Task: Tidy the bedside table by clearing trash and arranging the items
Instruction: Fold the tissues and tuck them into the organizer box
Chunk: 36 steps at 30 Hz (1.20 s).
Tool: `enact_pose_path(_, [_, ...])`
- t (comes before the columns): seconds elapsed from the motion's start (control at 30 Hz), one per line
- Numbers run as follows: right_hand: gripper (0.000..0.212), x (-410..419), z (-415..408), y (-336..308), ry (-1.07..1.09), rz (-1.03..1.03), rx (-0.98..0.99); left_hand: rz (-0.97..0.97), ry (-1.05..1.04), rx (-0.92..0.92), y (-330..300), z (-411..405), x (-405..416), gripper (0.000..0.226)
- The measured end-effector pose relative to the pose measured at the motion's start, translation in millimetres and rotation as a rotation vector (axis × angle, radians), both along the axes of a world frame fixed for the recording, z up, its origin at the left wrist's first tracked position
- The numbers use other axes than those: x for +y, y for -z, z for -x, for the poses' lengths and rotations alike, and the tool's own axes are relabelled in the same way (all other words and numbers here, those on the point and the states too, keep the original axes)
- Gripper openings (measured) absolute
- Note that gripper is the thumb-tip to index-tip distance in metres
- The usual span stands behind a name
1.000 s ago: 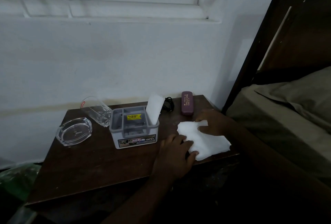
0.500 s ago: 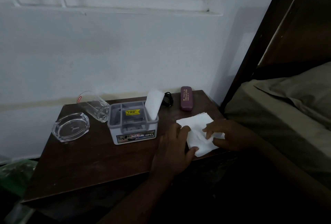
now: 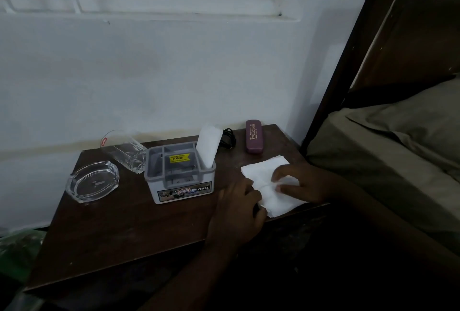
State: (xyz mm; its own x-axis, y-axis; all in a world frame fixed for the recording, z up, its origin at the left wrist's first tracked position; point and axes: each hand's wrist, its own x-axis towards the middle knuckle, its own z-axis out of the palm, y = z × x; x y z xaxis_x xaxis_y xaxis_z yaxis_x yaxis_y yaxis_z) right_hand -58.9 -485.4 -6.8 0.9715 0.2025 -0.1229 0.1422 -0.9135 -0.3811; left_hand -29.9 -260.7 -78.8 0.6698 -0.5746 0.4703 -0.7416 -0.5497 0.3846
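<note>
Head view: the tissue (image 3: 270, 187), folded smaller than a second ago, is pinched by the right hand (image 3: 302, 182) and pressed flat by the left hand (image 3: 237, 207); folding seems nearly done.

On the bedside table (image 3: 104, 231): 1 glass ashtray (image 3: 92, 181), 1 drinking glass (image 3: 124, 151), 1 grey organiser box (image 3: 179, 174), 1 spectacle case (image 3: 254, 136), 1 black cable (image 3: 227, 137). White tissues: 2, one upright in the box (image 3: 207, 145), one flat (image 3: 270, 186). Hands: 2, left hand (image 3: 236, 211) and right hand (image 3: 305, 181).
</note>
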Motion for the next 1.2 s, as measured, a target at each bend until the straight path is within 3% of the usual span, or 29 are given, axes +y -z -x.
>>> enact_pose_path(0.13, [0.036, 8, -13, -6, 0.06, 0.163, 0.02, 0.031, 0.023, 0.019, 0, 1, 2, 0.023])
enact_pose_path(0.2, [0.025, 11, -19, -11, 0.042, 0.179, 0.094, 0.081, 0.041, 0.021, -3, 2, 2, 0.028])
enact_pose_path(0.33, [0.007, 14, -21, -42, 0.037, 0.022, 0.226, 0.321, 0.1, 0.134, -19, 7, 8, 0.021])
enact_pose_path(0.4, [0.004, 23, -15, -65, 0.095, -0.155, 0.266, 0.472, 0.115, 0.271, -27, 13, 16, 0.03])
enact_pose_path(0.5, [0.012, 44, -7, -88, 0.147, -0.592, 0.271, 0.704, 0.123, 0.536, -45, 24, 32, 0.047])
enact_pose_path(0.6, [0.003, 77, -12, -100, 0.117, -0.977, 0.212, 1.053, 0.061, 0.673, -77, 20, 47, 0.06])
enact_pose_path(0.73, [0.008, 122, -42, -115, 0.112, -1.195, 0.128, 1.398, 0.067, 0.906, -122, -12, 77, 0.064])
enact_pose_path(0.8, [0.013, 142, -61, -118, 0.092, -1.282, 0.037, 1.34, 0.086, 0.923, -139, -29, 95, 0.055])
enact_pose_path(0.87, [0.021, 156, -80, -117, 0.097, -1.254, -0.118, 1.193, -0.01, 0.74, -148, -44, 106, 0.036])
enact_pose_path(1.0, [0.025, 165, -106, -113, 0.088, -0.97, -0.345, 1.106, -0.145, 0.519, -150, -80, 117, 0.038])
enact_pose_path(1.2, [0.019, 159, -128, -104, -0.054, -0.447, -0.419, 0.617, -0.169, 0.253, -141, -121, 127, 0.026])
